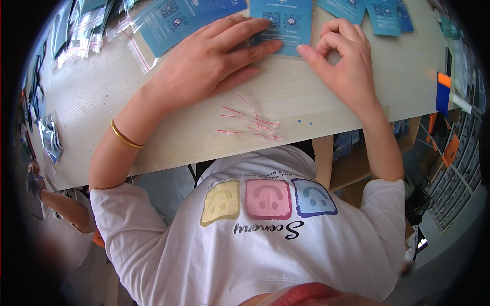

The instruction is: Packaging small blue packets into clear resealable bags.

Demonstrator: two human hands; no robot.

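Observation:
A blue printed card or packet (288, 38) lies at the table's far edge, running out of view at the top. My left hand (219, 53) rests flat with fingers stretched, its fingertips pressing on the card's left part. At the card's lower right corner is my right hand (347, 58), thumb and forefinger brought together in a pinch, the other fingers curled. Whatever is between those fingertips is too small to make out. Beyond my left hand lies another blue packet (171, 25) with a clear bag edge (137, 53) bearing a red line.
Torn clear strips with red lines (250, 122) lie on the pale table (189, 137) near my body. More blue packets (383, 15) are at the far right, bagged ones (84, 30) at the far left. An open wooden compartment (352, 158) sits below the edge. Another person's arm (64, 206) shows at left.

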